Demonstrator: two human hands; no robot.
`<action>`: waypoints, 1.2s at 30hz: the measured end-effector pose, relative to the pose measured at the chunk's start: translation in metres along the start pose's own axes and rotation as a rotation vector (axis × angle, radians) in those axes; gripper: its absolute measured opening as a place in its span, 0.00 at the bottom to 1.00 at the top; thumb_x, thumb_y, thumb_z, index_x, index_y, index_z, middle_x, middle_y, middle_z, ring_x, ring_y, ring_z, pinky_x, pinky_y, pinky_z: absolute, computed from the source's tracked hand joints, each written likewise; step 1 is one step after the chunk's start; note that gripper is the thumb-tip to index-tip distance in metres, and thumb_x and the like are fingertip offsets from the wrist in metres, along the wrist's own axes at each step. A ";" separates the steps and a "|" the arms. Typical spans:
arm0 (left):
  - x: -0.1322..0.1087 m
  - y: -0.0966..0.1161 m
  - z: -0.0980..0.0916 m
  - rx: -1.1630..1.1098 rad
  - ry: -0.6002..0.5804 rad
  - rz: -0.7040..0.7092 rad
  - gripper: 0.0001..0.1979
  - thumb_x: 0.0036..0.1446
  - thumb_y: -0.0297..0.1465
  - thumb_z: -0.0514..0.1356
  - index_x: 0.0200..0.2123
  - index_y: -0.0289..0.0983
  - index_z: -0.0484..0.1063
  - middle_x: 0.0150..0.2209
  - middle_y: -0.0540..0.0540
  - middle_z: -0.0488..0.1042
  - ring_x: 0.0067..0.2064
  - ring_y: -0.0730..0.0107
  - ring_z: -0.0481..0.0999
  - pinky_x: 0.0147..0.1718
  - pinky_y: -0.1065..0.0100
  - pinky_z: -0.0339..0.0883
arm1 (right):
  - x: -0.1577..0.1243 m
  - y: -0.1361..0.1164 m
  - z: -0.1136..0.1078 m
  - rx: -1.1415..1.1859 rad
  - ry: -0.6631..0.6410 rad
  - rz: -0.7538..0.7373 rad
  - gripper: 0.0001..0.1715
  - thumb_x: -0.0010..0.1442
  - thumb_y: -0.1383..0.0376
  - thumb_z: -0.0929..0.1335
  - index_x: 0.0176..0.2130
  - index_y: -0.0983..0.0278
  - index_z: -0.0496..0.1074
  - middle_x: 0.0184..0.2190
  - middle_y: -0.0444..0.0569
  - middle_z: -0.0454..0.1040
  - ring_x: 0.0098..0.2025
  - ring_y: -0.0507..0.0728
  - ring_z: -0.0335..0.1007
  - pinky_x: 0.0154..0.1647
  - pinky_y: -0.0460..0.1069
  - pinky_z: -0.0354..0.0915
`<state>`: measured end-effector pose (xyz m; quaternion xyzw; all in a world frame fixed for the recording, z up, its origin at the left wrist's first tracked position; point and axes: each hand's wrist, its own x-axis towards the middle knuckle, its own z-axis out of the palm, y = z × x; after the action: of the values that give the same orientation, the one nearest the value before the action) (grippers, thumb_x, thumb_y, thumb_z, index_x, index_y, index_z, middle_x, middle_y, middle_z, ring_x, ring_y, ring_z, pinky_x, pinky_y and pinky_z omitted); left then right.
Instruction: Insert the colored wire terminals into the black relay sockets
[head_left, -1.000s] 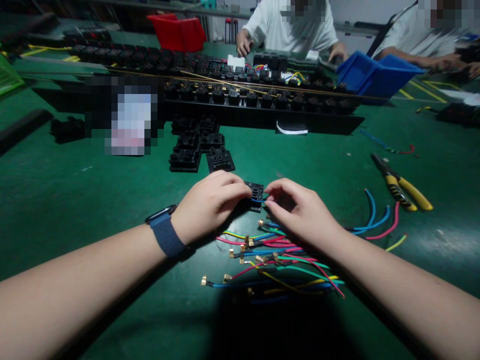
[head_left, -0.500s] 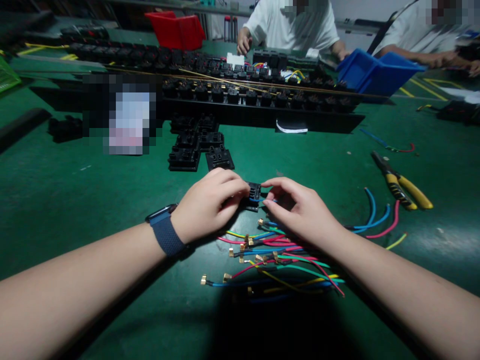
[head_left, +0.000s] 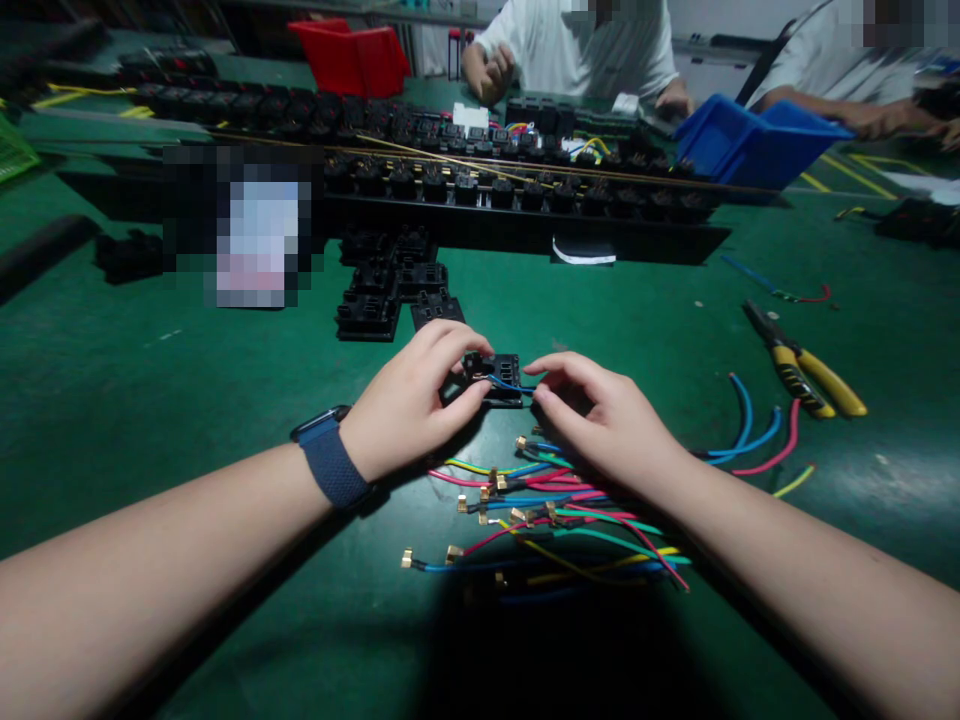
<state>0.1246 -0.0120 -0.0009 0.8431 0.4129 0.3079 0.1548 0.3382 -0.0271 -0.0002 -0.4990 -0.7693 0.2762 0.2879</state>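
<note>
My left hand (head_left: 409,400) grips a small black socket module (head_left: 491,378) just above the green table. A blue wire (head_left: 510,386) runs from the module into the pinched fingers of my right hand (head_left: 600,420). Below both hands lies a loose bundle of coloured wires with brass terminals (head_left: 547,520). A dark blue watch band is on my left wrist.
Several black socket modules (head_left: 390,295) lie beyond my hands. A long black strip of sockets (head_left: 517,200) crosses the table. Yellow-handled pliers (head_left: 806,365) and cut wire pieces (head_left: 757,445) lie right. Red bin (head_left: 352,60), blue bin (head_left: 750,145) and two seated people at the back.
My left hand has tilted the module up and shifted it slightly left, showing more of its top. My right hand stays pinched on the blue wire.
</note>
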 end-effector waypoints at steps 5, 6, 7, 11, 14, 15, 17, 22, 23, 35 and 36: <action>0.000 -0.001 0.001 0.007 -0.037 -0.057 0.18 0.59 0.33 0.57 0.52 0.33 0.65 0.49 0.40 0.69 0.46 0.65 0.70 0.47 0.62 0.68 | 0.000 0.000 0.000 0.015 0.006 0.004 0.08 0.60 0.66 0.64 0.41 0.62 0.70 0.34 0.46 0.74 0.35 0.52 0.70 0.35 0.47 0.64; 0.000 -0.001 0.001 0.010 -0.046 -0.065 0.19 0.59 0.33 0.57 0.52 0.33 0.65 0.49 0.40 0.70 0.47 0.64 0.70 0.47 0.62 0.68 | 0.000 0.000 0.000 0.014 -0.001 0.005 0.07 0.60 0.66 0.64 0.40 0.62 0.69 0.34 0.46 0.75 0.35 0.52 0.70 0.35 0.47 0.64; 0.000 -0.001 0.001 0.012 -0.053 -0.072 0.19 0.59 0.34 0.57 0.53 0.33 0.66 0.49 0.40 0.70 0.47 0.64 0.71 0.48 0.61 0.67 | 0.000 0.000 0.000 0.011 -0.008 0.006 0.07 0.60 0.66 0.64 0.40 0.62 0.69 0.33 0.46 0.75 0.35 0.52 0.70 0.35 0.47 0.64; 0.000 0.000 0.001 0.011 -0.074 -0.102 0.21 0.59 0.35 0.57 0.53 0.33 0.66 0.48 0.41 0.72 0.46 0.64 0.72 0.47 0.61 0.68 | 0.000 0.000 -0.001 -0.002 -0.035 0.008 0.06 0.60 0.66 0.64 0.39 0.62 0.69 0.31 0.45 0.75 0.33 0.52 0.70 0.32 0.46 0.63; 0.001 0.000 0.001 0.005 -0.087 -0.097 0.20 0.59 0.36 0.57 0.52 0.34 0.68 0.48 0.42 0.73 0.45 0.65 0.73 0.47 0.62 0.68 | -0.001 0.001 -0.001 -0.006 -0.043 0.012 0.06 0.59 0.65 0.66 0.38 0.62 0.69 0.30 0.45 0.75 0.33 0.52 0.71 0.32 0.46 0.63; 0.001 -0.001 0.001 0.006 -0.093 -0.093 0.19 0.60 0.37 0.57 0.52 0.34 0.68 0.48 0.42 0.73 0.45 0.65 0.73 0.47 0.62 0.68 | -0.001 0.002 0.000 -0.004 -0.045 0.013 0.06 0.58 0.65 0.66 0.38 0.62 0.69 0.31 0.45 0.75 0.33 0.52 0.71 0.32 0.46 0.63; 0.001 0.000 0.001 0.010 -0.112 -0.089 0.18 0.60 0.37 0.56 0.50 0.34 0.70 0.48 0.42 0.74 0.45 0.64 0.73 0.48 0.61 0.68 | -0.001 0.002 0.000 0.010 -0.054 0.014 0.06 0.58 0.65 0.66 0.39 0.61 0.69 0.31 0.44 0.76 0.33 0.52 0.71 0.33 0.46 0.64; 0.001 0.001 0.000 0.014 -0.135 -0.083 0.18 0.59 0.40 0.56 0.48 0.35 0.70 0.46 0.43 0.74 0.45 0.64 0.73 0.48 0.61 0.67 | -0.002 0.002 0.001 0.009 -0.077 -0.018 0.07 0.57 0.66 0.66 0.39 0.61 0.68 0.30 0.43 0.75 0.32 0.51 0.71 0.35 0.46 0.64; 0.001 0.001 0.000 0.013 -0.137 -0.079 0.18 0.59 0.40 0.56 0.48 0.35 0.70 0.46 0.43 0.74 0.45 0.64 0.73 0.48 0.61 0.68 | -0.002 0.002 0.001 0.003 -0.079 -0.023 0.07 0.57 0.67 0.67 0.39 0.61 0.68 0.29 0.43 0.75 0.32 0.51 0.71 0.35 0.47 0.64; 0.001 0.002 0.001 0.010 -0.137 -0.092 0.16 0.59 0.37 0.57 0.48 0.36 0.70 0.46 0.44 0.74 0.47 0.63 0.73 0.48 0.62 0.68 | -0.001 0.000 0.001 -0.048 -0.094 -0.049 0.08 0.56 0.67 0.67 0.39 0.61 0.69 0.30 0.43 0.74 0.33 0.51 0.70 0.36 0.47 0.63; 0.000 0.003 0.001 0.006 -0.137 -0.094 0.16 0.58 0.37 0.57 0.48 0.36 0.70 0.46 0.44 0.74 0.47 0.63 0.73 0.47 0.62 0.68 | -0.001 0.000 0.001 -0.051 -0.099 -0.053 0.08 0.56 0.67 0.67 0.39 0.62 0.69 0.30 0.43 0.74 0.33 0.52 0.70 0.36 0.47 0.63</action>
<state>0.1271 -0.0133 -0.0003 0.8422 0.4414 0.2409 0.1944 0.3378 -0.0282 -0.0009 -0.4712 -0.8025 0.2728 0.2439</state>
